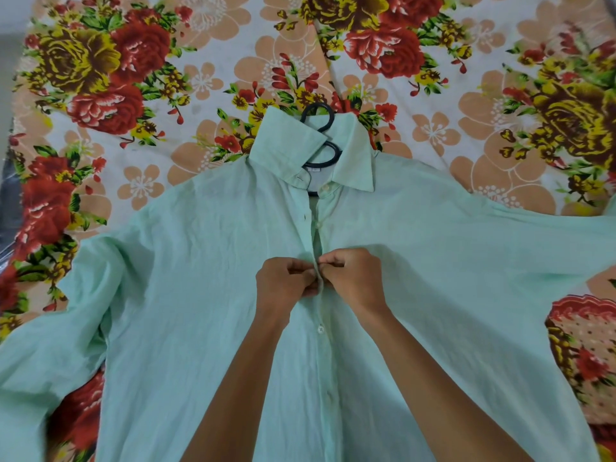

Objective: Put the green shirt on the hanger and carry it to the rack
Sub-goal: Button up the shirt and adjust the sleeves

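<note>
The pale green shirt (pixel 200 261) lies flat, front up, on the bed with both sleeves spread sideways. A black hanger (pixel 318 118) sits inside it; only its hook sticks out past the collar, the rest is hidden under the cloth. My left hand (pixel 286 283) and my right hand (pixel 355 278) meet at the button placket around mid-chest, each pinching an edge of the shirt front at a button. Above them the placket is partly apart below the collar. A white button (pixel 321 329) shows lower down.
A floral bedsheet (pixel 133 95) with red and yellow roses covers the bed under the shirt. The bed's left edge and a dark floor strip (pixel 5 195) show at far left. No rack is in view.
</note>
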